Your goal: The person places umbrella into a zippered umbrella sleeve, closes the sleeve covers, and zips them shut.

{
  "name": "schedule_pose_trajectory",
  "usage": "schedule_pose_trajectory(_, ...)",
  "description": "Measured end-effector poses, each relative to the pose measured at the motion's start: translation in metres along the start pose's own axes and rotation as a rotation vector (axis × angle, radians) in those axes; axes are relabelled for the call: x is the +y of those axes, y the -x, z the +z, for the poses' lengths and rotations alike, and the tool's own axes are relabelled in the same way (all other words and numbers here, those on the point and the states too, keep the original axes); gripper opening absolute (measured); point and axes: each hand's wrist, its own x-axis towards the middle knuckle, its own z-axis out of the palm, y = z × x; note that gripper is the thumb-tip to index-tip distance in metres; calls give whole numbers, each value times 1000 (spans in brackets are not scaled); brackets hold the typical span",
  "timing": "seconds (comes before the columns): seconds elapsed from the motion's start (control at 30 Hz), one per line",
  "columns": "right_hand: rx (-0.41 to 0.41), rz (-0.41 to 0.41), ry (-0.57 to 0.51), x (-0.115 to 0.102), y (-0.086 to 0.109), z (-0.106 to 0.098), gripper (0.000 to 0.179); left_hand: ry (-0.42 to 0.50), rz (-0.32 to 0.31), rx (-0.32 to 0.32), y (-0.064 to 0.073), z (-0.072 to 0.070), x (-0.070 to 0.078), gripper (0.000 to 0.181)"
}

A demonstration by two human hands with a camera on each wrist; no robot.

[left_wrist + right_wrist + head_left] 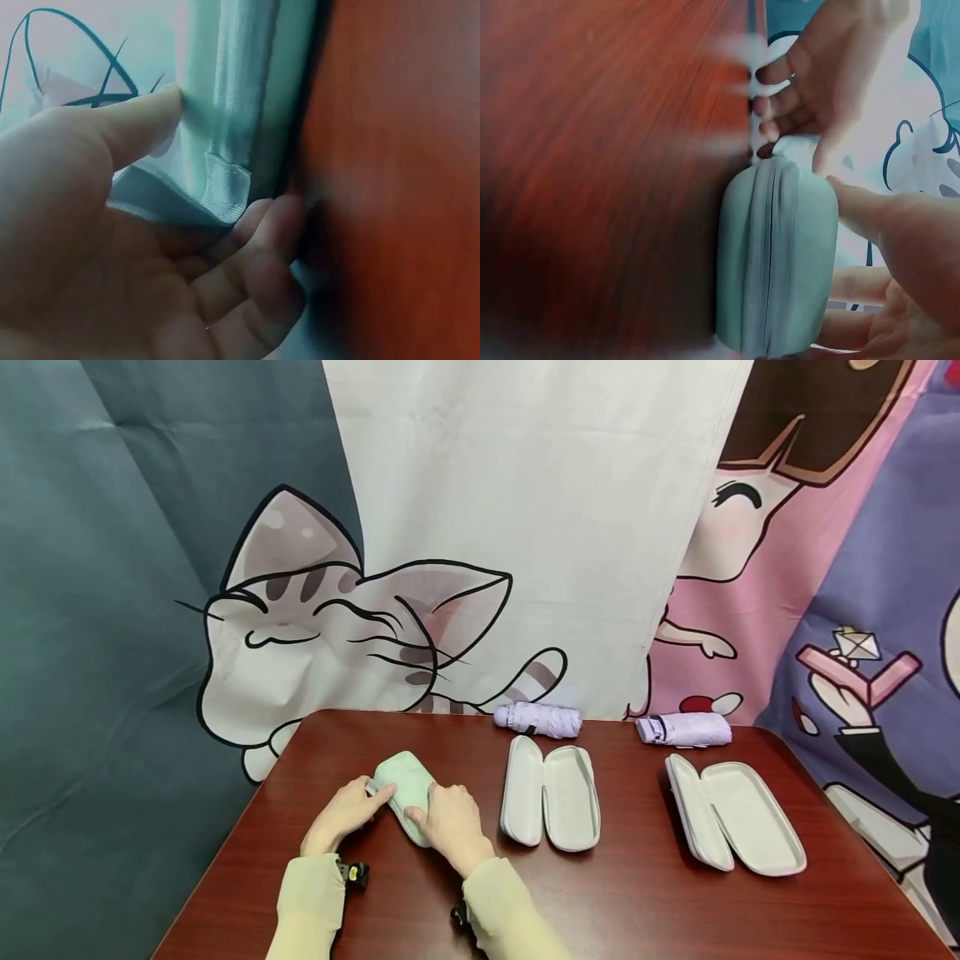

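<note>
A closed mint-green zip case [405, 782] lies on the table in front of me. My left hand [347, 812] is at its left edge in the head view. In the left wrist view, the left thumb [146, 120] touches the case, while curled fingers [274, 247] lie by a grey fabric loop [161, 196] at the zip's end. My right hand [452, 822] grips the case's right side, thumb on top and fingers over the far side. The right wrist view shows the closed grey zip [771, 255] running along the case's side.
Two open pale cases, one in the middle [572, 797] and one on the right [756, 818], lie on the brown table [637, 910]. Behind them are two folded lilac umbrellas, one near the middle [551, 721] and one farther right [693, 729]. A printed curtain [480, 468] hangs behind the table.
</note>
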Motion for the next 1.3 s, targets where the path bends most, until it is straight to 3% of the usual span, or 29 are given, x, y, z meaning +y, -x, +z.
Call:
schedule_pose_trajectory(0.2, 5, -21, -57, 3, 3, 1, 49, 95, -7, -45, -11, 2, 2, 34)
schedule_pose_trajectory(0.43, 4, -11, -103, 4, 6, -1, 46, 115, 21, -79, -21, 4, 5, 28)
schedule_pose_trajectory(0.63, 9, -8, -100, 4, 9, -1, 50, 99, 42, -90, -34, 8, 6, 38)
schedule_pose_trajectory(0.97, 30, -46, -94, 5, 9, -3, 40, 65, 79, -69, -46, 15, 11, 48)
schedule_pose_trajectory(1.17, 34, -106, -163, 9, 8, -3, 41, -41, 111, -34, -51, 15, 15, 50)
schedule_pose_trajectory(1.3, 15, -115, -212, 13, 7, -3, 42, -63, 110, -22, -51, 15, 17, 50)
